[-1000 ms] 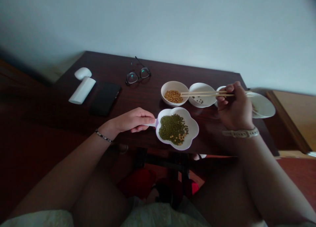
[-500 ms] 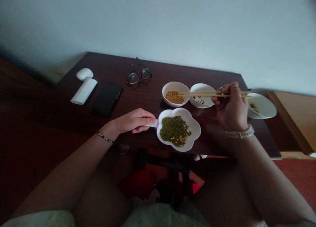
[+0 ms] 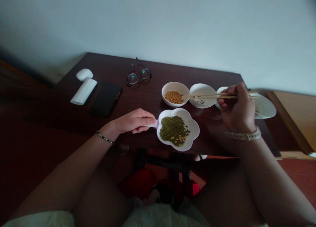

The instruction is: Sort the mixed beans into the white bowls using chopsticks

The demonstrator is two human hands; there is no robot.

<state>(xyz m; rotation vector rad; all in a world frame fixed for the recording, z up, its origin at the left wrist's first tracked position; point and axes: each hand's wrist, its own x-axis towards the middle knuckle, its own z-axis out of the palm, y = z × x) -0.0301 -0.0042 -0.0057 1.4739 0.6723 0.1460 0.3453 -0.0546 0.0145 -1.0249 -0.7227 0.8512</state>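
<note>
My left hand (image 3: 137,121) is closed round the short handle of a white flower-shaped bowl (image 3: 194,136). Inside it lie green mung beans (image 3: 172,128) and several yellow soybeans (image 3: 181,140) near its front. My right hand (image 3: 238,108) grips a pair of wooden chopsticks (image 3: 209,96), held level over the bowls. Their tips reach the right inside of a round white bowl (image 3: 166,88) filled partly with soybeans (image 3: 174,98); I cannot tell whether they pinch a bean. Beneath the chopsticks sits a second white bowl (image 3: 201,87) with several dark beans.
A third white bowl (image 3: 220,91) and a white dish (image 3: 268,107) stand at the right, partly behind my right hand. Eyeglasses (image 3: 139,76), a black flat device (image 3: 106,98), a white box (image 3: 84,91) and a white rounded object (image 3: 84,74) lie farther left on the dark table (image 3: 153,98).
My right hand has moved slightly right and down with the chopsticks, uncovering part of the third bowl. The left hand and the flower-shaped bowl stay nearly still.
</note>
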